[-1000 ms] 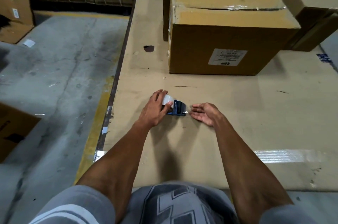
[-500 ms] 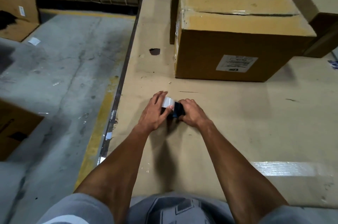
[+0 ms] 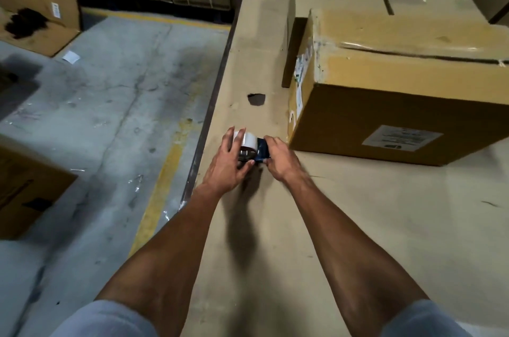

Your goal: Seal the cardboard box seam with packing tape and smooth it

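I have both hands on the tape dispenser [image 3: 252, 148], which sits low over the cardboard-covered desk [image 3: 358, 226]. My left hand [image 3: 228, 163] wraps the roll side, fingers curled over the white tape roll [image 3: 245, 139] and thumb under it, so that grip is closed on the dispenser. My right hand [image 3: 281, 159] pinches the dark blue end of the dispenser, closed on it as well; whether it has the loose tape end I cannot tell

Just beyond my right grip, up and to its right, stands the cardboard box [image 3: 399, 105], its near corner close to my knuckles but not touching. Its top seam [image 3: 413, 54] gapes a little, with glossy old tape wrinkled along it. No new tape is on it yet, so I judge the sealing has not begun

The dispenser looks light and rigid, and the roll is smooth, so I would hold the body rather than the roll, which has to turn. The tape itself is thin and sticky and will fold on itself if slack. The box looks stiff at the walls, softer at the flaps, so I would press along the seam near the edges
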